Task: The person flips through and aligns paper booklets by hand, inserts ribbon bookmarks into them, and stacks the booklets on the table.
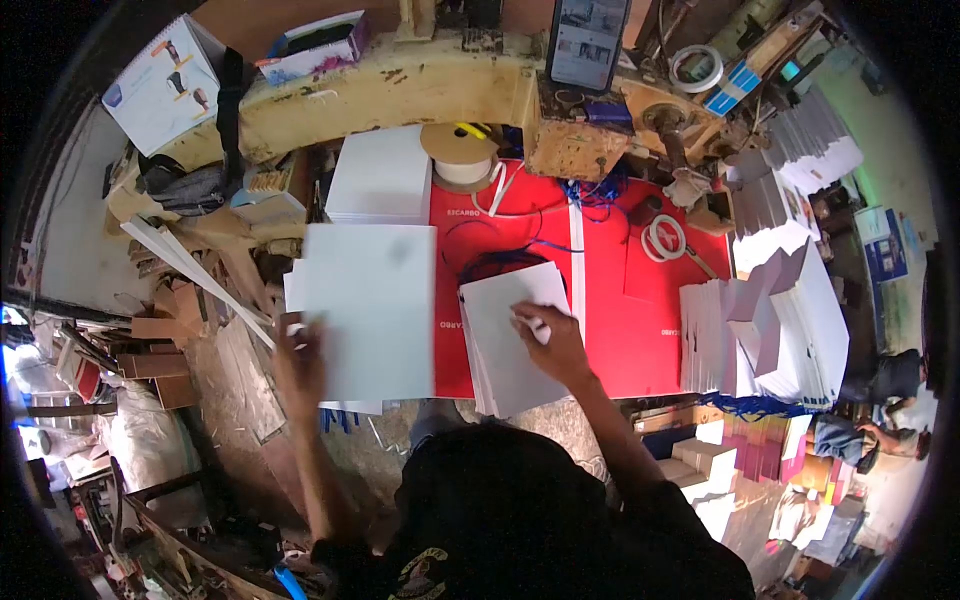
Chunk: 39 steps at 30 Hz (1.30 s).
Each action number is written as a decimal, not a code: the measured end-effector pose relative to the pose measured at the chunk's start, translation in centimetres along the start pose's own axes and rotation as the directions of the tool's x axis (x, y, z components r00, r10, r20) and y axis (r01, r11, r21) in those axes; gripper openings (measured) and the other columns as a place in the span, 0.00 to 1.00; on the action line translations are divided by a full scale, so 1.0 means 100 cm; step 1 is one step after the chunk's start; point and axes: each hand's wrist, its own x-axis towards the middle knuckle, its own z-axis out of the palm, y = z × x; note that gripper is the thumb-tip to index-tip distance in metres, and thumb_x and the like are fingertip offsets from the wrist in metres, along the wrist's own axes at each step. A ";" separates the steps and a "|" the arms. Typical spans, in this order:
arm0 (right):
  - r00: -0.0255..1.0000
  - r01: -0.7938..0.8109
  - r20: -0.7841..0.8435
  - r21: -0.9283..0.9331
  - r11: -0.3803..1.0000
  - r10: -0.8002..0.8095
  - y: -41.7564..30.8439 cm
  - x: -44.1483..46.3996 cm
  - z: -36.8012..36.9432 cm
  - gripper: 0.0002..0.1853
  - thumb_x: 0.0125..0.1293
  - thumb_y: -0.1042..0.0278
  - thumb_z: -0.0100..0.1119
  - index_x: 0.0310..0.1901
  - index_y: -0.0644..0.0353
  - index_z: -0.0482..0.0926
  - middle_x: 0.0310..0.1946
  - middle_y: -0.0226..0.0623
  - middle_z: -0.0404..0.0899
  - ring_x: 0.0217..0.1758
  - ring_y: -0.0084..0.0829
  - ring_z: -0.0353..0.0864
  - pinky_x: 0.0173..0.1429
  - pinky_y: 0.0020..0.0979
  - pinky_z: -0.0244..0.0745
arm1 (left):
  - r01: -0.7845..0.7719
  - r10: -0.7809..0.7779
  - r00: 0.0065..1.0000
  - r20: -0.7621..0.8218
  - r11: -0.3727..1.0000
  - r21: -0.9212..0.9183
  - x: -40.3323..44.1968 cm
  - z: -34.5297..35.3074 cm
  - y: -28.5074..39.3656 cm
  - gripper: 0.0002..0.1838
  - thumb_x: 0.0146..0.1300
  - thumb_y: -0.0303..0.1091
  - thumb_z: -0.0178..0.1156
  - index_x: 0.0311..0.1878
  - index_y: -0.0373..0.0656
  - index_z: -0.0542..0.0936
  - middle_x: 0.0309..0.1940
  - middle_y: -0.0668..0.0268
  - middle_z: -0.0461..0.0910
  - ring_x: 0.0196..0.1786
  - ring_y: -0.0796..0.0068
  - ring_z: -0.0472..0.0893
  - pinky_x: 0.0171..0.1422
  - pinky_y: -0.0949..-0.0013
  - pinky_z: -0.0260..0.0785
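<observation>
My left hand (302, 350), a little blurred, grips the left edge of a large white sheet (370, 310), which looks like paper or thin card. The sheet's edges are smeared too, and it covers other white sheets at its left. My right hand (555, 345) is closed over a slanted stack of white sheets (510, 320). Between its fingers shows a small white object (540, 330) whose kind I cannot make out. Blue cord (500, 263) lies loosely behind that stack on the red table covering (630, 345).
Behind the sheets stand a white paper stack (378, 180) and a ribbon spool (460, 155). Rolls of tape (663, 238) lie to the right, beside tall piles of folded white card (790, 320). A phone (585, 45) leans on the wooden beam (400, 85). Another person (870, 440) is at far right.
</observation>
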 end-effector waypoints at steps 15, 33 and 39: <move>0.928 -0.371 0.026 0.036 0.928 0.371 0.072 0.072 -0.033 0.31 0.73 0.46 0.53 0.66 0.64 0.70 0.63 0.49 0.75 0.68 0.39 0.73 0.70 0.37 0.67 | 0.057 0.044 0.893 0.447 0.976 -0.209 -0.084 0.136 -0.011 0.27 0.69 0.37 0.62 0.67 0.37 0.68 0.56 0.46 0.78 0.60 0.56 0.77 0.64 0.57 0.68; 0.946 -0.297 -0.137 0.007 0.955 0.295 0.050 -0.007 -0.042 0.23 0.69 0.55 0.60 0.60 0.61 0.76 0.53 0.47 0.82 0.58 0.42 0.82 0.60 0.36 0.77 | 0.311 0.111 0.755 0.647 0.808 -0.501 -0.116 0.196 -0.036 0.36 0.77 0.36 0.49 0.79 0.41 0.42 0.73 0.54 0.57 0.73 0.65 0.58 0.76 0.63 0.52; 0.896 -0.130 0.421 -0.049 0.990 0.139 0.048 0.139 0.021 0.19 0.63 0.52 0.68 0.36 0.63 0.84 0.26 0.37 0.84 0.32 0.26 0.84 0.39 0.30 0.77 | 0.141 0.061 0.801 0.595 0.947 -0.287 -0.120 0.191 -0.029 0.36 0.76 0.30 0.48 0.79 0.39 0.42 0.68 0.39 0.62 0.69 0.48 0.68 0.70 0.55 0.61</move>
